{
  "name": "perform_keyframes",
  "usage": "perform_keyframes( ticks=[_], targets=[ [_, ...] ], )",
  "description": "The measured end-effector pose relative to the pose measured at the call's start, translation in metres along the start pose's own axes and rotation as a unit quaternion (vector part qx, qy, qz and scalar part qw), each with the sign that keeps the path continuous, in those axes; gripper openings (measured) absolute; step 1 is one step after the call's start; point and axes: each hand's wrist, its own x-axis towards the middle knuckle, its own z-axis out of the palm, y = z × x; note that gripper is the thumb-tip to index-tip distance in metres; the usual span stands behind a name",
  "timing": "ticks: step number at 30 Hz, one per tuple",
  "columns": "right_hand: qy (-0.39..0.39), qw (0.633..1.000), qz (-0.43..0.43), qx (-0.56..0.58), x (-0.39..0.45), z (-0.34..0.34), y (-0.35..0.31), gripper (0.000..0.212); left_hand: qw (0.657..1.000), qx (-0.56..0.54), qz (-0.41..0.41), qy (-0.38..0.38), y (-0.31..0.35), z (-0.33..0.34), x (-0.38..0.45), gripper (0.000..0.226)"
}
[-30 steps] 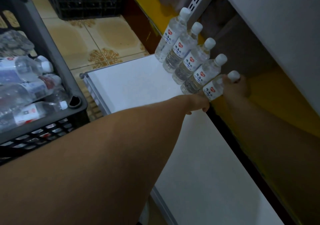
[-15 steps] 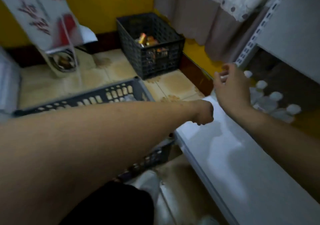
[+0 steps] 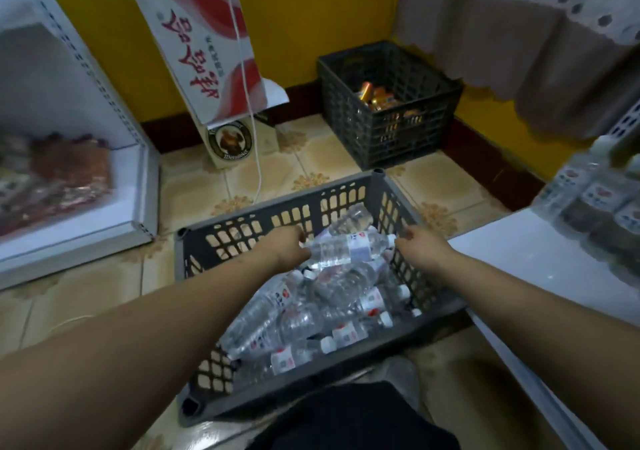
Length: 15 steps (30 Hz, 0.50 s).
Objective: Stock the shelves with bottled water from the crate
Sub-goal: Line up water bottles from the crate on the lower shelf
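A grey plastic crate (image 3: 341,202) on the tiled floor in front of me holds several clear water bottles (image 3: 332,311) lying in a heap. One water bottle (image 3: 348,247) lies crosswise on top of the heap. My left hand (image 3: 287,248) grips its base end. My right hand (image 3: 417,247) hovers at its white cap end, over the crate's right wall, with fingers loosely apart. A low white shelf (image 3: 519,262) runs along the right. A row of stocked bottles (image 3: 595,203) stands at its back, blurred.
A dark crate (image 3: 384,130) with orange cans sits against the yellow wall. A red-and-white carton (image 3: 204,44) leans on the wall with a white cord (image 3: 254,144) hanging by it. At left, another white shelf (image 3: 114,214) holds packaged goods. My dark-clothed knee (image 3: 346,418) is below the crate.
My view swung left from the shelf to the crate. My right hand let go of the bottle on the shelf, and both hands moved down into the crate.
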Motion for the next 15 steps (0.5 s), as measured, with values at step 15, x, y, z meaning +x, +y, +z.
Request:
perform_keyframes(
  ticks=[15],
  targets=[
    [-0.06, 0.856, 0.179, 0.481, 0.092, 0.072, 0.023, 0.039, 0.984, 0.174, 0.023, -0.018, 0.0, 0.071, 0.111, 0.062]
  ],
)
